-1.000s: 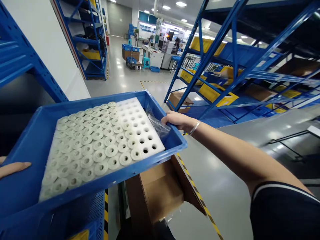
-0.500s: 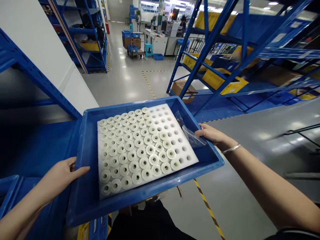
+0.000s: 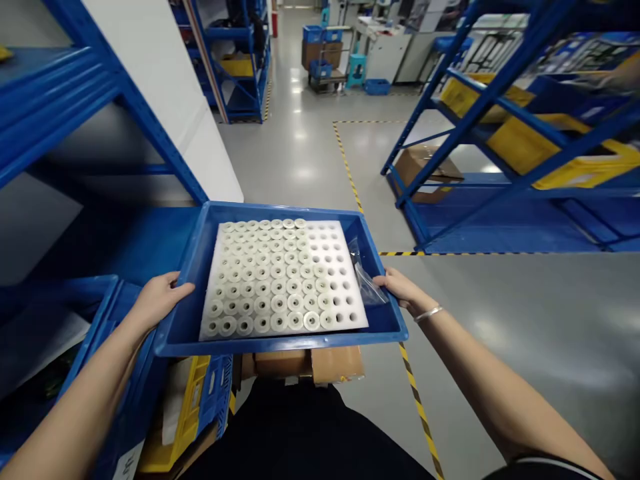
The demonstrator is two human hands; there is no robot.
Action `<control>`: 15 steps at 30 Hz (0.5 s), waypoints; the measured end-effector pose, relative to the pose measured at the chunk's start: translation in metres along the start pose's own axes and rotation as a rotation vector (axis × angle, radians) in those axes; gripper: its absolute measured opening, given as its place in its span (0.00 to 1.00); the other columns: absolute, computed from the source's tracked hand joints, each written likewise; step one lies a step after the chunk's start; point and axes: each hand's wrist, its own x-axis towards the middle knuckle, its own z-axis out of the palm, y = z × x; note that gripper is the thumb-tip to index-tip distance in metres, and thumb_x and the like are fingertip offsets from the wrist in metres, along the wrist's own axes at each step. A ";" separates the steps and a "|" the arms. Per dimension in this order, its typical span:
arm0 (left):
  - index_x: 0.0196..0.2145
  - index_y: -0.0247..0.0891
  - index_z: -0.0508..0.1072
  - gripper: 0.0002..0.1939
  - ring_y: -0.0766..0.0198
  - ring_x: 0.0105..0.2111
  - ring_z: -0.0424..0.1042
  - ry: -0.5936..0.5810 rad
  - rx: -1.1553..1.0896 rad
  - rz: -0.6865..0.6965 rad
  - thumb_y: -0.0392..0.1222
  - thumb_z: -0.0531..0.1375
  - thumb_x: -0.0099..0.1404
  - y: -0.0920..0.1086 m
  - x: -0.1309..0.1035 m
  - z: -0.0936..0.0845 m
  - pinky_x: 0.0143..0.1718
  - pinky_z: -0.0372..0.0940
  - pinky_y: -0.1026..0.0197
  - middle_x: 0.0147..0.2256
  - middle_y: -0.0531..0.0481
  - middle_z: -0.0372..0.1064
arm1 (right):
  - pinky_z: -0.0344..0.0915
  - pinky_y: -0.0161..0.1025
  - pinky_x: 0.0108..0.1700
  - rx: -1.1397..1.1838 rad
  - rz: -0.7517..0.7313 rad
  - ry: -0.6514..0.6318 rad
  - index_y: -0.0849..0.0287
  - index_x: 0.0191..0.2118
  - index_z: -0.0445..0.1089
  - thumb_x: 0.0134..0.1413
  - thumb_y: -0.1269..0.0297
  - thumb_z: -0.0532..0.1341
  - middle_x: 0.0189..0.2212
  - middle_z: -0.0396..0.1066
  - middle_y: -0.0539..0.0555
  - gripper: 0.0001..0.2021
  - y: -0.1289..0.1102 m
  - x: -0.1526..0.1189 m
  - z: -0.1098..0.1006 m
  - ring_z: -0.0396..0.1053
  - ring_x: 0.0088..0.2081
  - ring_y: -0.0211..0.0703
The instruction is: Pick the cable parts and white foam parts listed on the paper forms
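Both-hand grip, blue tray [image 3: 190, 313] level, crosswise

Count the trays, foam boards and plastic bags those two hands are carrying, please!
blue tray: 1
white foam board: 1
clear plastic bag: 1
Total: 3

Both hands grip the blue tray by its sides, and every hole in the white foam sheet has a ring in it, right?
Not every hole. The head view shows both hands, left hand and right hand, gripping the blue tray, but the white foam sheet has empty holes on its right; rings fill the rest.
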 end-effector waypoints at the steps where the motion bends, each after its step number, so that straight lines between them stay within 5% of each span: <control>1: 0.38 0.36 0.75 0.24 0.49 0.39 0.77 0.002 -0.004 0.006 0.57 0.57 0.52 0.000 0.001 0.000 0.38 0.69 0.57 0.37 0.45 0.79 | 0.69 0.35 0.22 -0.002 0.014 -0.013 0.60 0.33 0.65 0.26 0.72 0.59 0.21 0.70 0.50 0.18 0.002 0.004 0.001 0.70 0.21 0.43; 5: 0.40 0.34 0.74 0.25 0.47 0.42 0.74 0.038 0.064 0.038 0.56 0.56 0.51 0.006 0.002 0.003 0.40 0.67 0.56 0.39 0.42 0.78 | 0.70 0.37 0.23 -0.027 0.074 -0.022 0.60 0.33 0.67 0.26 0.70 0.60 0.21 0.72 0.52 0.18 0.014 0.018 -0.004 0.71 0.21 0.46; 9: 0.33 0.35 0.73 0.18 0.51 0.33 0.72 0.026 0.195 0.081 0.51 0.54 0.53 0.022 0.000 0.009 0.33 0.63 0.56 0.31 0.43 0.75 | 0.71 0.40 0.24 -0.020 0.129 0.002 0.60 0.33 0.69 0.24 0.69 0.63 0.22 0.74 0.54 0.19 0.032 0.033 -0.018 0.72 0.22 0.49; 15: 0.39 0.35 0.77 0.17 0.54 0.36 0.74 0.024 0.006 0.142 0.47 0.58 0.55 0.044 -0.004 0.037 0.37 0.64 0.59 0.35 0.45 0.76 | 0.69 0.41 0.22 -0.030 0.220 0.055 0.58 0.26 0.70 0.21 0.67 0.67 0.19 0.73 0.55 0.15 0.045 0.046 -0.055 0.70 0.19 0.49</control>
